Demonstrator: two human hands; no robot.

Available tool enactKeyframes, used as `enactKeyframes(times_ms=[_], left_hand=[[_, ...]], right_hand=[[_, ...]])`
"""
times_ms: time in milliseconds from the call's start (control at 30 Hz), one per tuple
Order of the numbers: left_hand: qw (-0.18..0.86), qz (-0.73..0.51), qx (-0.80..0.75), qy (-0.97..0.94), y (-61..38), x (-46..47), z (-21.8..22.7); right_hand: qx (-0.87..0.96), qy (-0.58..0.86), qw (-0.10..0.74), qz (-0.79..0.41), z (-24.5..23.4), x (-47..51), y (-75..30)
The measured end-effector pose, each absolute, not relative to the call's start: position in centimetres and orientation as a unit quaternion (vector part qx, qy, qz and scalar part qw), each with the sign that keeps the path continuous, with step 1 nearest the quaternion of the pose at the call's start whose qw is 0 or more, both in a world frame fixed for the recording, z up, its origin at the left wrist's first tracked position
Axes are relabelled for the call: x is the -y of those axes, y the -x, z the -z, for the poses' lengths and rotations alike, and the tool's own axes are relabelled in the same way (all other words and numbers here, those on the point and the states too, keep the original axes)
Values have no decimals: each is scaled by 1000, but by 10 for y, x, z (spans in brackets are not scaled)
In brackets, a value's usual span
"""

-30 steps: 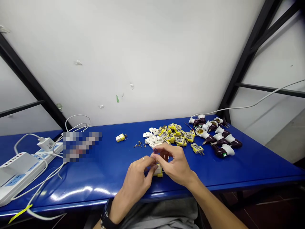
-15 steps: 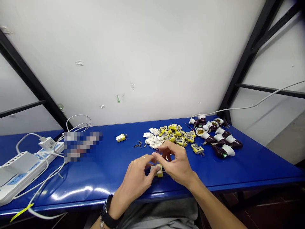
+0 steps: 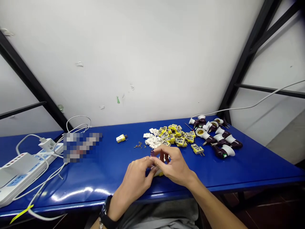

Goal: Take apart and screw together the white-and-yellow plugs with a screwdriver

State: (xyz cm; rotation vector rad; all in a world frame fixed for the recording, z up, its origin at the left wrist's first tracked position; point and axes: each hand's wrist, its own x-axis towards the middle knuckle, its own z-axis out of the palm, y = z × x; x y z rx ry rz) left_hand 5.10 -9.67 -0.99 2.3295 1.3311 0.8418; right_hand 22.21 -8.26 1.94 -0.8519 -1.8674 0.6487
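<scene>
A yellow-and-white plug [image 3: 158, 173] sits mostly hidden behind the fingers, only its yellow edge showing, just in front of a heap of yellow and white plug parts [image 3: 169, 136] on the blue desk [image 3: 95, 187]. The left hand [image 3: 135, 178] has its grip pressed closed around it; the right hand [image 3: 175, 167] pinches a small dark purple handle [image 3: 152, 153] above it. Loose screws [image 3: 139, 145] lie beside the heap, with a lone plug [image 3: 121, 138] further left and dark lamp holders [image 3: 215, 136] to the right
</scene>
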Motion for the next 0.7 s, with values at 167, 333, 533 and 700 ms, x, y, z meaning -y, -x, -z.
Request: enactKeyframes(times_ms=[167,333,533,700], left_hand=[[151,-291,-460,-825,-53,92,12],[150,-251,-470,-833,-55,90,8],[155,-232,-484,-830,-54,91,6],[157,-229,-487,-828,-52,91,7]], right_hand=[[750,340,493,-281,-22,81,-225],[772,324,479,-266,-26,83,-230],[758,339,524,-190,-21,81,-225],[766,317,507,-234,-18,80,-225]])
